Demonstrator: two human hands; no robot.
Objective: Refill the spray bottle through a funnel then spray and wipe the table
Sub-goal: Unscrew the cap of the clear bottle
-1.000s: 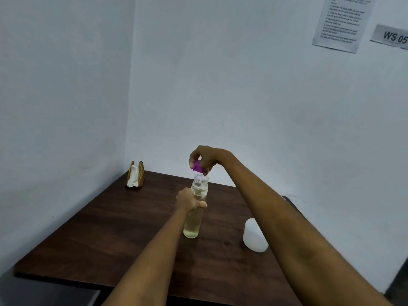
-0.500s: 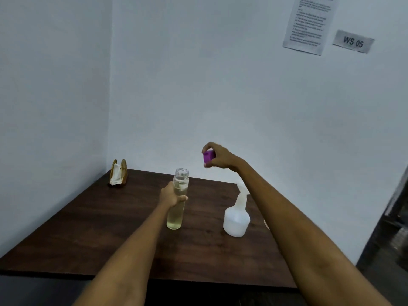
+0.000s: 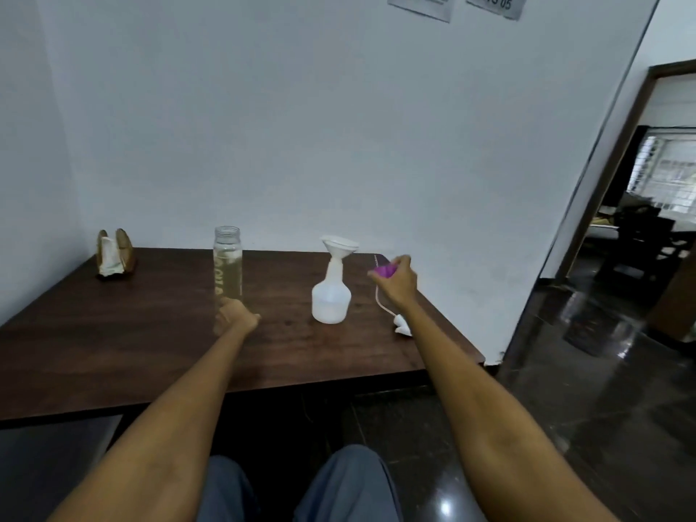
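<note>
Head view looks down on a dark wooden tabletop (image 3: 150, 333) set in a white-walled corner. Left hand (image 3: 237, 314) grips the lower part of a clear bottle (image 3: 227, 263), which stands upright with its mouth uncapped and some pale liquid inside. Right of it stands a white spray bottle (image 3: 331, 301) with a white funnel (image 3: 340, 246) seated in its neck. Farther right, the right hand (image 3: 397, 278) pinches a purple cap (image 3: 384, 271) above the tabletop's right edge. Beside that wrist lies the white spray head (image 3: 402, 327) with its thin tube (image 3: 377, 292). At far left sits a wooden napkin holder (image 3: 116, 256).
</note>
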